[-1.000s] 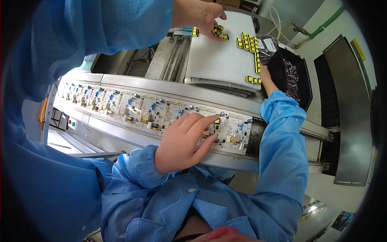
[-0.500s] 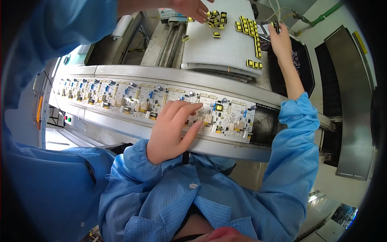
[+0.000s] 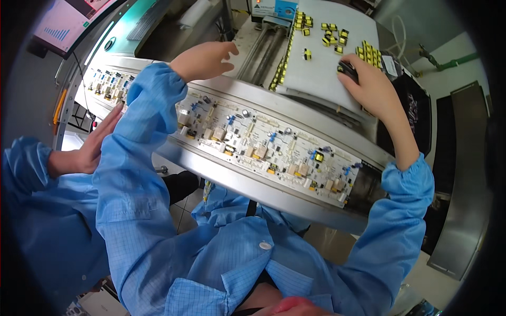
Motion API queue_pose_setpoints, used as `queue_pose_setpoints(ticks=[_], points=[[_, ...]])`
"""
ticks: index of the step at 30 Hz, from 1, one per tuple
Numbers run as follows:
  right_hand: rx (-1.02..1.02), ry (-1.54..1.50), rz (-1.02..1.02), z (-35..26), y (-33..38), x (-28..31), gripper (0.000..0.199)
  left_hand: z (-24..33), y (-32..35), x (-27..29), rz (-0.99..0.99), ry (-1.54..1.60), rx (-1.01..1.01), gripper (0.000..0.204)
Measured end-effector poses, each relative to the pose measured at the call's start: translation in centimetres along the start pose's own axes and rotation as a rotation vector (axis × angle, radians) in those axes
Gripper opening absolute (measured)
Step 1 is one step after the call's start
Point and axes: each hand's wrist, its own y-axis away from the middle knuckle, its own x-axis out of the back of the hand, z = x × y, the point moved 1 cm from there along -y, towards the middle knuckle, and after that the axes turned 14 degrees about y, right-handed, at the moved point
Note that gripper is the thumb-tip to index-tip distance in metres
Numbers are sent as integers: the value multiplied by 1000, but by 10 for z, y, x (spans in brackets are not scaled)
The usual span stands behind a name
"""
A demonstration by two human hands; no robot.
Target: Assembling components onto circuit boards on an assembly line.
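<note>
My left hand (image 3: 204,60) hovers at the conveyor's far rail, its fingers apart and nothing in them. My right hand (image 3: 369,87) is wrapped round a small black object (image 3: 348,71) over the right edge of a white foam pad (image 3: 321,79); its kind is not clear. On the pad lie several small yellow-and-black transformers (image 3: 369,54), some in rows, others loose. Between my arms runs a line of white circuit boards (image 3: 253,138) filled with components. A yellow-and-black transformer (image 3: 318,157) sits on one near the right end.
Metal rails (image 3: 232,158) border the boards. At the left, a co-worker's hand (image 3: 87,152) is close to my left sleeve. A monitor (image 3: 66,26) stands at the far left, and a black bin (image 3: 408,105) at the right. Hoses (image 3: 443,62) hang at the back right.
My left hand has moved from above the boards to the far rail. My right hand has come nearer with the black object. The co-worker's arm has withdrawn from the pad. The view has shifted.
</note>
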Motion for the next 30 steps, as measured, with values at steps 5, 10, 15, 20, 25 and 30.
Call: queue_pose_setpoints(ticks=[5, 10, 15, 20, 25, 30], points=[[-122, 16, -116, -13, 1, 16, 44, -17, -31, 4, -171, -50, 137, 41], [-112, 42, 4, -20, 15, 35, 44, -30, -66, 6, -369, -199, 175, 45], [127, 19, 168, -43, -13, 30, 38, -39, -85, 4, -572, -245, 192, 50], [252, 44, 64, -65, -43, 12, 35, -45, -95, -17, -756, -241, 193, 50], [278, 116, 33, -57, -47, -4, 36, -32, -84, -2, -701, -244, 213, 46], [104, 15, 172, -53, -22, 27, 41, 1, -79, 9, -451, -416, 35, 32]])
